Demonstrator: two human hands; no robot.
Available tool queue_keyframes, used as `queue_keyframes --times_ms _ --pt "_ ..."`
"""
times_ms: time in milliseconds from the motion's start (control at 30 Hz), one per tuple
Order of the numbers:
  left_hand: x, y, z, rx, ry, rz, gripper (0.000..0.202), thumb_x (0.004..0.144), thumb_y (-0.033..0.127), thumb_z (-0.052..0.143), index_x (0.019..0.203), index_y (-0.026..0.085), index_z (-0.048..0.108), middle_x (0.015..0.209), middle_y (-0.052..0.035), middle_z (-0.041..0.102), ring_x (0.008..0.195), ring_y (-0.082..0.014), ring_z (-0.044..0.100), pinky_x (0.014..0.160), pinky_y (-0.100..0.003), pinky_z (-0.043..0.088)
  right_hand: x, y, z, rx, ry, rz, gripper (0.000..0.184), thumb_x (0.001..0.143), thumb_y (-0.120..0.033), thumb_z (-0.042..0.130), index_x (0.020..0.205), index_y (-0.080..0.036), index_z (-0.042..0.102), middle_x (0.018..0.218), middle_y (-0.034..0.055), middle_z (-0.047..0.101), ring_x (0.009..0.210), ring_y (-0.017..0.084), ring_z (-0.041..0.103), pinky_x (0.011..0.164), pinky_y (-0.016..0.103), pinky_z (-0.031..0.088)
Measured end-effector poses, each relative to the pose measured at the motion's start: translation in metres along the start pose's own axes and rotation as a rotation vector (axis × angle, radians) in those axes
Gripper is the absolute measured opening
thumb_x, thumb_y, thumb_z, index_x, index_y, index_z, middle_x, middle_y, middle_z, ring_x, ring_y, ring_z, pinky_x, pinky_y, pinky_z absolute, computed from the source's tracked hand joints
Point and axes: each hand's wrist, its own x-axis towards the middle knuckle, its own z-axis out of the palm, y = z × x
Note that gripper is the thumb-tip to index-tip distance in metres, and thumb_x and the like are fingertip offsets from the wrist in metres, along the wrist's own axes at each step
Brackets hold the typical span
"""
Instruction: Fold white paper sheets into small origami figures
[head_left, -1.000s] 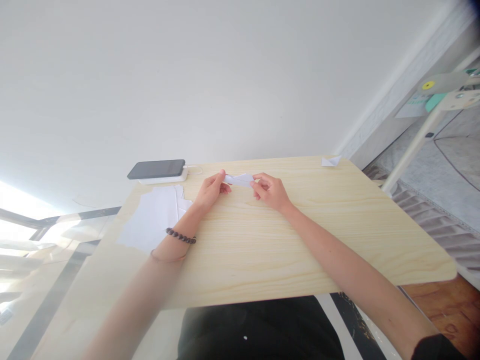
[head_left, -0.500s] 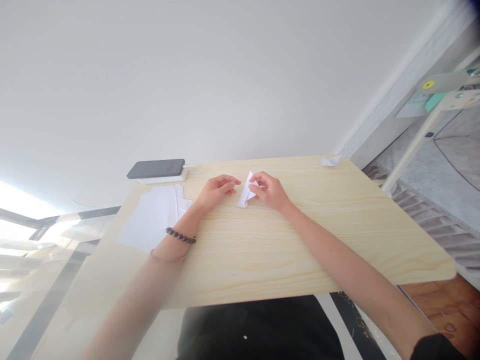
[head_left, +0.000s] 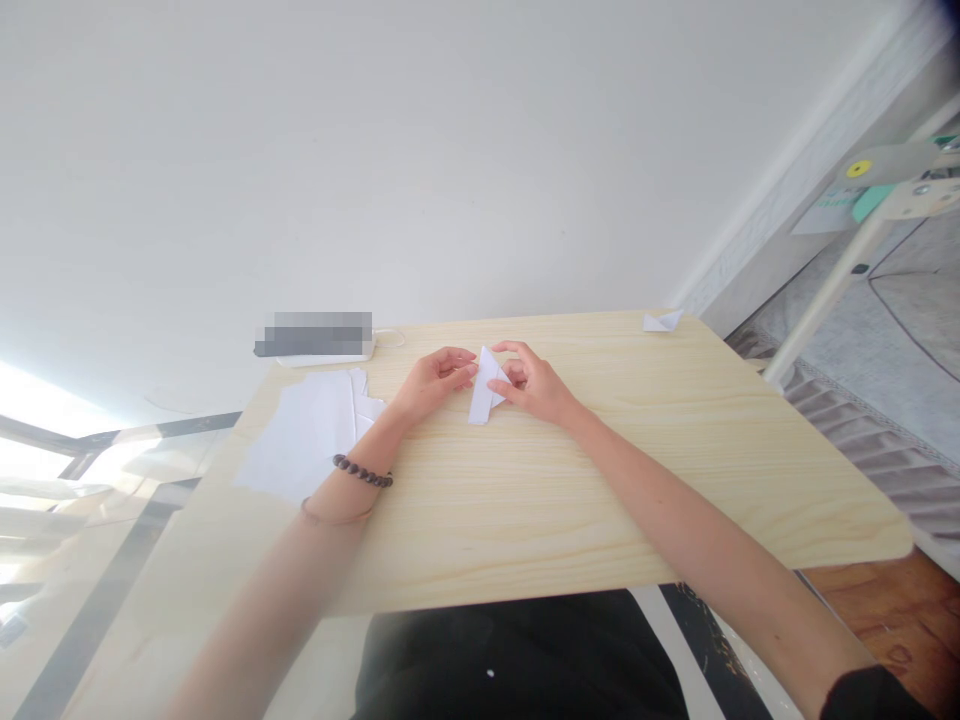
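Observation:
A small folded piece of white paper (head_left: 482,398) is held a little above the table, with a pointed top and a narrow strip hanging down at its left. My right hand (head_left: 534,384) grips it from the right, thumb across its front and some fingers behind, the forefinger raised over the top. Close by the paper's left edge is my left hand (head_left: 439,382), its fingers loosely curved and thumb and forefinger apart. Whether its fingertips touch the edge is hard to make out. A dark beaded bracelet (head_left: 363,471) circles the left wrist.
White paper sheets (head_left: 311,430) lie on the left of the wooden table (head_left: 600,500), partly under my left forearm. Behind them a pixelated dark device rests on a white block (head_left: 330,358) with a cable. Another folded paper (head_left: 662,323) sits at the far right corner, by the wall.
The folded paper has turned, so its flat face and triangular flap show more. My right thumb has moved across its front and the forefinger has lifted. The left hand has barely moved.

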Motion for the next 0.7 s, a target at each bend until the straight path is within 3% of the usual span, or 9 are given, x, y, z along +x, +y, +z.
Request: queue_keyframes --times_ms 167,367,500,700 --pt "0.0002 -0.0025 -0.0018 -0.005 -0.047 -0.019 0.039 0.069 0.031 0.064 0.103 0.015 0.053 0.086 -0.0063 0.063 0.080 -0.0157 0.058 0.078 -0.032 0.043 0.0000 0.0003 0.0007 -0.041 -0.016 -0.011 0.039 0.073 -0.035 0.055 0.107 -0.021 0.041 0.059 -0.0059 0.049 0.053 0.009 0.046 0.054 0.022 0.038" --pt "0.0013 -0.0050 -0.0045 -0.038 0.024 0.032 0.057 0.069 0.023 0.062 0.122 0.022 0.039 0.078 0.0001 0.060 0.069 -0.0110 0.058 0.071 -0.028 0.045 0.0008 0.0038 0.0016 -0.004 0.010 -0.015 0.041 0.071 -0.037 0.057 0.105 -0.020 0.041 0.066 -0.0039 0.055 0.055 0.009 0.052 0.055 0.023 0.041" --pt "0.0027 -0.0073 -0.0055 -0.066 0.081 0.036 0.035 0.069 0.023 0.062 0.101 0.018 0.050 0.080 -0.0004 0.058 0.067 -0.0110 0.058 0.069 -0.029 0.048 0.0024 0.0084 0.0020 0.007 0.026 0.011 0.037 0.072 -0.034 0.056 0.103 -0.021 0.041 0.077 -0.0001 0.060 0.060 0.011 0.057 0.057 0.024 0.044" --pt "0.0026 -0.0066 -0.0034 -0.094 0.114 0.005 0.021 0.069 0.022 0.061 0.082 0.016 0.045 0.078 -0.0004 0.057 0.066 -0.0127 0.062 0.064 -0.029 0.050 0.0029 0.0101 0.0024 -0.057 0.099 -0.034 0.033 0.072 -0.031 0.054 0.102 -0.020 0.045 0.081 0.0023 0.060 0.071 0.013 0.056 0.055 0.023 0.044"
